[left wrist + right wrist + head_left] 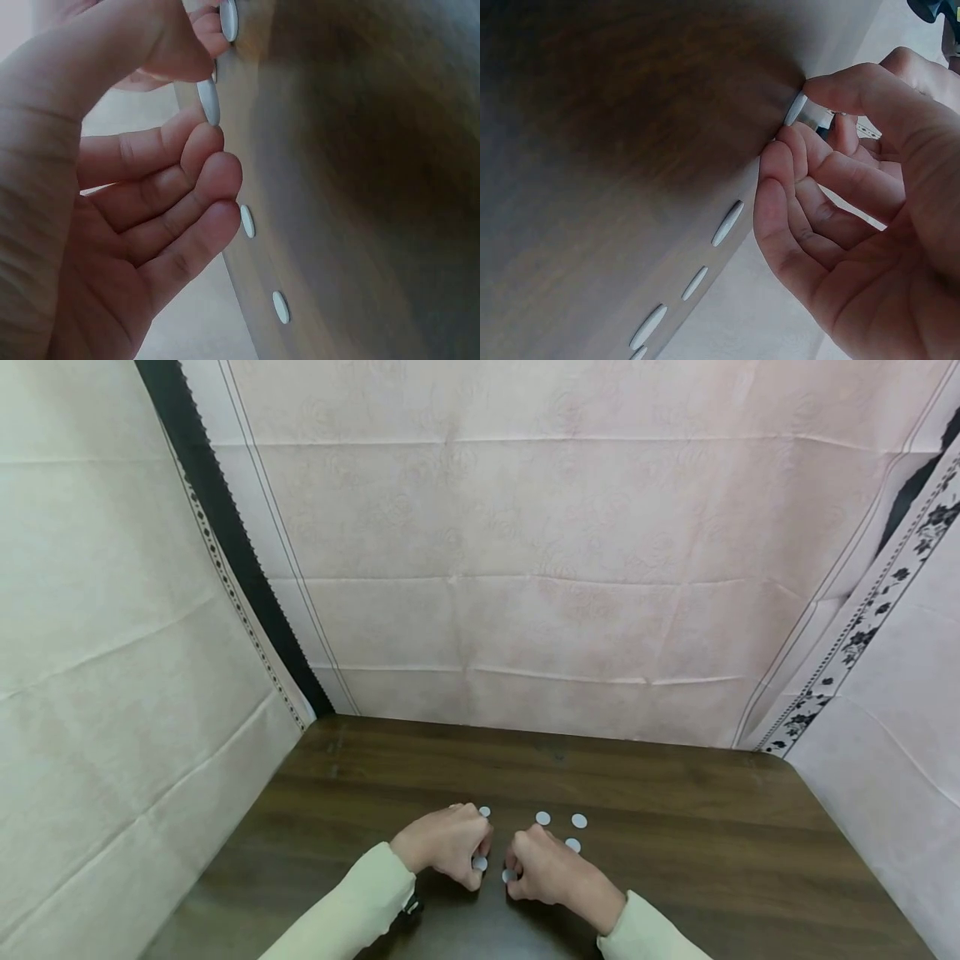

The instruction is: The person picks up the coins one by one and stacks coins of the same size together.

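Over the near middle of the table, my left hand (450,843) pinches a small round white disc (208,101) between thumb and index finger. The disc stands on edge, close at the tabletop. Just to the right, my right hand (551,867) pinches a second white disc (796,109) in the same way, thumb on one side and index fingertip on the other. In the head view the two hands face each other with a narrow gap between them. The other fingers of both hands curl loosely near the wood.
Another white disc (484,811) lies just beyond the left hand. Beyond the right hand lie three more: one disc (543,817), a disc (579,820) to its right, and a nearer disc (573,844). The brown wooden table (675,827) is bordered by pale cloth (525,568).
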{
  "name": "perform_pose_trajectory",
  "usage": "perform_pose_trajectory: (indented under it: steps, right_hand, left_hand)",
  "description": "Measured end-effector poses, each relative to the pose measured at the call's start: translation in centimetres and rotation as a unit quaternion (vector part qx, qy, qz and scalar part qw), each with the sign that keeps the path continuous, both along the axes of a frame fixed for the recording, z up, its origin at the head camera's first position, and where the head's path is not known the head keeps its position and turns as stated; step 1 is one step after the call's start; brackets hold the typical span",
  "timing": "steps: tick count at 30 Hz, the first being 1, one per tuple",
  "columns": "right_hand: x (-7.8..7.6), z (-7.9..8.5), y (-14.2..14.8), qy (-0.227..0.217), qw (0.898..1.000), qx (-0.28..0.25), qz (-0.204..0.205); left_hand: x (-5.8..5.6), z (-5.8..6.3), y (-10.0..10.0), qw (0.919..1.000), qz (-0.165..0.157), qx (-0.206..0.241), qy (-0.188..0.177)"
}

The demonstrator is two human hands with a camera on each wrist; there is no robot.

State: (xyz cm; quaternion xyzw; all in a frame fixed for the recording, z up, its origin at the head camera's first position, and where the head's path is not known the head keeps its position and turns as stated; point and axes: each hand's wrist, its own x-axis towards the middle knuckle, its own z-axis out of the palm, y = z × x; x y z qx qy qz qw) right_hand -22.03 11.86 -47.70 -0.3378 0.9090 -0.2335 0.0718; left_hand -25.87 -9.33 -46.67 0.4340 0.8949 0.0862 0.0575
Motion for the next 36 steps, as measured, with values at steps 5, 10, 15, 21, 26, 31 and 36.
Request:
perform_pose_trajectory:
  steps: [5,10,15,21,26,31,36]
  right_hand:
    - [0.0,-0.1,0.1,0.003,1.0,0.001,-0.001]
    - [0.0,-0.1,0.1,0.006,1.0,-0.007,0.001]
    - [0.1,-0.1,0.1,0.001,1.0,-0.007,-0.001]
    - [0.1,-0.1,0.1,0.002,1.0,-0.009,0.001]
    - [0.2,-0.1,0.1,0.021,1.0,-0.007,0.004]
    - [0.2,-0.2,0.1,0.034,0.999,-0.012,0.008]
    - [0.2,-0.3,0.1,0.046,0.999,-0.012,0.009]
  left_hand:
    - [0.1,0.1,0.5,0.9999,0.007,0.001,-0.011]
    - [0.2,-0.2,0.9,0.9999,0.009,0.006,0.005]
    - [0.4,-0.5,1.2,0.9999,0.014,0.002,0.008]
    - [0.7,-0.5,1.5,0.9995,0.027,0.002,0.015]
    - [0.7,-0.9,1.9,0.9995,0.03,0.01,0.008]
    - [0.7,-1.2,2.3,0.9992,0.031,0.023,-0.011]
    - [0.8,-1.4,2.5,0.9986,0.036,0.034,-0.019]
